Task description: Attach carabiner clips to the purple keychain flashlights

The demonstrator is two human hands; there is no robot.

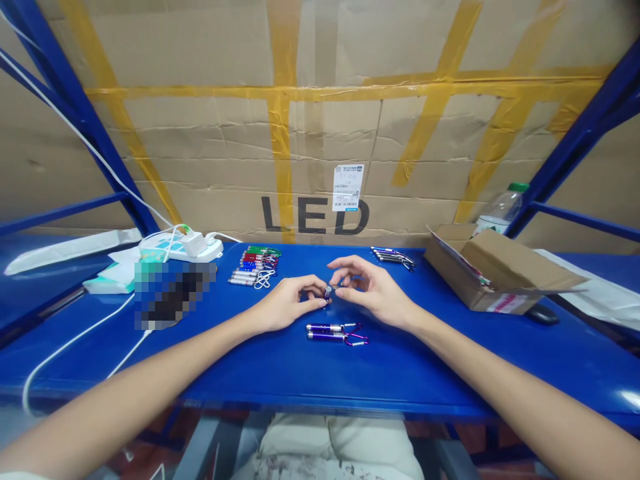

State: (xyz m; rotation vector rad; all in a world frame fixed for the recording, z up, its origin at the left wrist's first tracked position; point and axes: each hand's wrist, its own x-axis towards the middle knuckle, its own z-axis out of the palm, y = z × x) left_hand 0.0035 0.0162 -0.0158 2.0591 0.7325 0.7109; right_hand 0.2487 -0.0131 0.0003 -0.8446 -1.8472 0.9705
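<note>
Reads "LED" on brown cardboard wall. Clamps half-hidden purple metal torch in left hand; pinches tip with right hand.

Blue counter, glossy sheet top. Lying directly on it:
- near middle: two purple keychain torches, side by side, touching
- back, left of centre: row of mixed-colour torches
- back, right of centre: smaller torch bunch
- right: open cardboard box, small black object just beside it
- left: white power strip, white cable trailing to the front edge
</note>
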